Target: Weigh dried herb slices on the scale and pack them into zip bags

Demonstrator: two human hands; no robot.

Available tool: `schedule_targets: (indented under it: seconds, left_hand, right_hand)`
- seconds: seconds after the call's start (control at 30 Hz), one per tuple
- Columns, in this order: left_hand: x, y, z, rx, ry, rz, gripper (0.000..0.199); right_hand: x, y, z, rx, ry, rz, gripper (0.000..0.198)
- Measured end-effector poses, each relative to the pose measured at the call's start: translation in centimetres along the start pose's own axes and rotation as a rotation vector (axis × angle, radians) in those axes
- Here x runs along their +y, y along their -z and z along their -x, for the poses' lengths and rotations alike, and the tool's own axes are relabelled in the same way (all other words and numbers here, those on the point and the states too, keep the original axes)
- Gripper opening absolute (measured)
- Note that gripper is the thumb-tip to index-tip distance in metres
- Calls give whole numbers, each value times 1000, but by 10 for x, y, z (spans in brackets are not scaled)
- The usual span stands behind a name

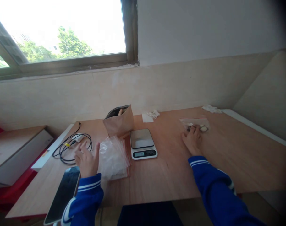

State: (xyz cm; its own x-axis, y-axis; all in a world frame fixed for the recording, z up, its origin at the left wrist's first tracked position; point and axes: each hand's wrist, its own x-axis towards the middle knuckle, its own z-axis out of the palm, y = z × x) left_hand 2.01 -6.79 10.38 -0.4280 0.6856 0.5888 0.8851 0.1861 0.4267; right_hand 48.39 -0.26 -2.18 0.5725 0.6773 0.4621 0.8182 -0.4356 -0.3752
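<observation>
My right hand (193,138) rests on a small clear zip-lock bag (205,121) on the right of the table, its fingers bent over the bag's lower edge. Pale and dark pieces show inside the bag; my fingers partly hide them. My left hand (86,158) is raised with fingers apart and holds nothing, just left of a stack of clear zip-lock bags (112,158) with red seal strips. Between my hands stands a white kitchen scale (142,141) with a bare metal plate. Behind the stack, a brown paper pouch (119,123) stands upright and open, with light brown pieces inside.
A phone or tablet (65,191) lies at the front left. Beyond it are a coiled black cable (60,153) and a white adapter (78,137). Crumpled tissues (153,114) and another tissue (211,109) lie along the wall at the table's back edge.
</observation>
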Motion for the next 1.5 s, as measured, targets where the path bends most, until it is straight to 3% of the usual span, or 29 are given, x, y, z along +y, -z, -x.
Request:
schedule_targets:
  seconds: [0.07, 0.17, 0.33, 0.47, 0.57, 0.77, 0.97, 1.17, 1.23, 1.33, 1.43, 1.5]
  left_hand:
    - [9, 6, 14, -44, -60, -9, 59]
    - [20, 5, 40, -265, -136, -70, 54]
    - [14, -29, 71, -511, -121, -118, 62]
    - [-5, -52, 62, -643, -119, -114, 60]
    - [-15, -54, 46, -614, -167, -116, 57]
    - [-15, -33, 33, -305, -321, -61, 48]
    - [-6, -15, 35, -184, -231, 102, 22]
    - [18, 1, 43, -241, -142, 386, 28]
    - [38, 10, 56, -336, -121, 628, 33]
    - [71, 20, 86, -670, -140, 951, 36]
    - [93, 21, 113, -906, -143, 1075, 36]
    - [98, 19, 123, -965, -93, 1094, 27]
  right_hand:
    - [2, -1, -2, -20, -27, 49, 60]
    - [-2, 0, -3, -3, -72, 86, 50]
    - [-2, 5, 1, 22, -112, 131, 35]
    - [2, 8, 4, 1, -46, 141, 27]
    - [1, 10, 7, 34, -36, 114, 27]
    - [-3, 25, 19, 145, 3, -48, 22]
    - [-16, 74, 55, 321, 170, -428, 15]
    - [-66, 141, 100, 347, -85, -1032, 17]
    - [-82, 155, 116, 347, -205, -1163, 17]
    - [-101, 164, 139, 190, -362, -1329, 16]
    - [-108, 164, 151, -40, -435, -1380, 16]
    - [-108, 162, 153, -125, -433, -1331, 18]
